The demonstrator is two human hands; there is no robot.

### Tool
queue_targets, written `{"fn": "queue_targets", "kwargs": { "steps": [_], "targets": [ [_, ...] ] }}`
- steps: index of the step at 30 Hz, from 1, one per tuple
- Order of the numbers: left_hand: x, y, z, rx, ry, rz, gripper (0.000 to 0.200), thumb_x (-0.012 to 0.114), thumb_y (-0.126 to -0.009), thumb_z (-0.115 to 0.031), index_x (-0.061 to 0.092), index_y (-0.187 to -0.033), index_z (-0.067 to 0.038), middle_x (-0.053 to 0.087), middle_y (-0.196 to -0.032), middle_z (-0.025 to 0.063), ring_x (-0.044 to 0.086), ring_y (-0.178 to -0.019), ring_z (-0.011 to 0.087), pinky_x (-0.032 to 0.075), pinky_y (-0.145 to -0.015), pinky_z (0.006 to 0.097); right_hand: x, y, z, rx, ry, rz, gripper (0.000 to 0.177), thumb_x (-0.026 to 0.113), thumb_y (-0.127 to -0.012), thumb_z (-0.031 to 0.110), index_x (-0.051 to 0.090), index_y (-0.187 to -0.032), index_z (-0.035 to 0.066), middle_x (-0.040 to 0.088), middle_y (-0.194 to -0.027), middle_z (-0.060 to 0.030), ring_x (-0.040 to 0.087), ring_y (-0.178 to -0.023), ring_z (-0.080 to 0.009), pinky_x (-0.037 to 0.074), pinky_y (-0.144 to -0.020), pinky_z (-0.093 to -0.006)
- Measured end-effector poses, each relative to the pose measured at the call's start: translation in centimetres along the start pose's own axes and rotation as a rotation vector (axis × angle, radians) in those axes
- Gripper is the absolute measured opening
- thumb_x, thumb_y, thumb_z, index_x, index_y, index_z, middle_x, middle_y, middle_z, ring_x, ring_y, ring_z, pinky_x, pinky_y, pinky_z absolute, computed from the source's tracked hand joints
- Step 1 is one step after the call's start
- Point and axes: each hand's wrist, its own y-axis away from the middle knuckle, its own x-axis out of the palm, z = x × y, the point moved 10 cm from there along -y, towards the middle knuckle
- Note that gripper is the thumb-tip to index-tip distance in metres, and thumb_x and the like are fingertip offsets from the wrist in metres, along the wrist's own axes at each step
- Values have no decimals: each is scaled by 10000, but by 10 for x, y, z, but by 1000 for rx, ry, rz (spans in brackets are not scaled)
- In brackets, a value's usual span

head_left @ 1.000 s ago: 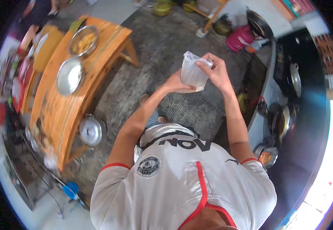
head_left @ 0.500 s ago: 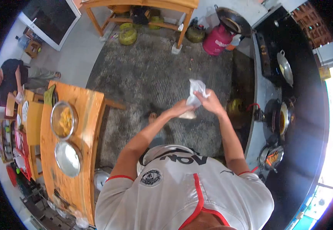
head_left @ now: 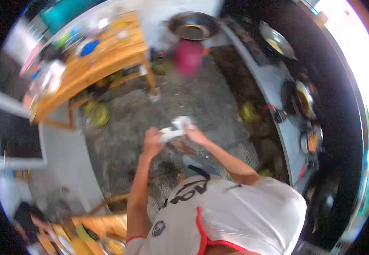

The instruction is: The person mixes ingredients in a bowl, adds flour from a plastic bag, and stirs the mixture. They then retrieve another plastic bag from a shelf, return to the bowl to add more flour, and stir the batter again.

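Note:
In front of my body, over the floor, a crumpled white plastic bag (head_left: 181,123) stretches between my two hands. My left hand (head_left: 152,142) has its fingers closed on the left end of the bag. The right end is gripped by my right hand (head_left: 195,135), its thumb and fingers pressed together. Motion blurs the bag, and I cannot make out its contents.
A wooden table (head_left: 103,63) with assorted items stands ahead on the left, a pink gas cylinder (head_left: 188,59) beside it. Along the right runs a counter (head_left: 273,85) with several pans. Behind left, a person (head_left: 33,221) is near another wooden table (head_left: 112,225).
My view has turned right, towards the table with assorted items and the pink cylinder. My hands have moved apart, and the bag is now drawn out sideways between them.

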Motion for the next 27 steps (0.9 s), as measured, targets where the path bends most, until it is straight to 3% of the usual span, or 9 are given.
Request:
{"fn": "queue_targets", "kwargs": {
  "steps": [3, 8, 12, 16, 18, 23, 24, 26, 27],
  "targets": [
    [10, -41, 28, -44, 225, -53, 254, 640, -678, -166, 586, -863, -1, 516, -884, 172, 486, -849, 349, 402, -722, 400, -3, -36, 111, -617, 103, -142, 483, 340, -915, 445, 538, -985, 10, 603, -809, -138, 573, -691, -248, 450, -650, -365],
    [-36, -84, 62, -76, -138, -91, 336, 658, -707, -210, 532, -923, 14, 493, -895, 203, 505, -802, 324, 404, -651, 387, 16, -87, 203, -616, 167, 161, 419, 432, -892, 385, 515, -1004, -11, 578, -829, -198, 566, -779, -346, 445, -692, -398],
    [-21, -73, 141, -864, 643, 476, 310, 570, -826, -251, 517, -1023, -17, 551, -971, 129, 585, -747, 214, 492, -615, 374, 37, -144, 225, -531, 70, 323, 375, 530, -848, 355, 544, -945, -8, 588, -827, -193, 589, -768, -323, 449, -695, -388],
    [-1, -35, 203, -1184, 1744, -266, 299, 336, -924, -211, 506, -1059, -5, 559, -1037, 129, 586, -913, 256, 523, -742, 391, 81, -165, 238, -597, 38, 277, 318, 671, -697, 171, 554, -943, 8, 586, -881, -185, 595, -827, -319, 455, -706, -383],
    [-42, -53, 208, -744, 1421, -267, 293, 345, -907, -185, 503, -1060, 10, 559, -1039, 124, 586, -905, 255, 524, -734, 385, 110, -167, 244, -718, 45, 323, 412, 653, -656, 135, 523, -1026, 8, 565, -957, -196, 556, -923, -346, 436, -779, -413],
    [-29, -25, 246, -908, 2463, -506, 292, 468, -827, -211, 513, -1017, 6, 564, -1018, 158, 561, -944, 284, 482, -789, 409, 188, -192, 234, -643, 249, 561, 508, 644, -636, 159, 496, -1102, 24, 539, -1060, -190, 516, -1004, -356, 418, -845, -412],
    [-45, -7, 261, -1478, 2013, -694, 289, 489, -815, -218, 514, -1000, 3, 563, -1014, 171, 551, -958, 291, 463, -815, 423, 204, -195, 230, -549, 329, 671, 530, 646, -624, 160, 498, -1119, 38, 531, -1100, -183, 517, -1016, -343, 426, -844, -403],
    [-62, -30, 297, -1169, 2168, -509, 286, 531, -784, -168, 493, -1014, -3, 556, -994, 157, 539, -950, 269, 442, -835, 403, 200, -197, 260, -1040, 187, 480, 274, 611, -691, 114, 566, -950, 38, 594, -916, -112, 599, -827, -259, 481, -716, -342],
    [-87, -45, 308, -1021, 2096, -449, 311, 545, -770, -134, 470, -1043, -8, 554, -954, 128, 543, -913, 249, 447, -820, 386, 199, -234, 236, -565, 36, 370, 147, 602, -766, 133, 575, -891, 60, 603, -830, -59, 597, -725, -184, 481, -636, -304]
  ]
}}
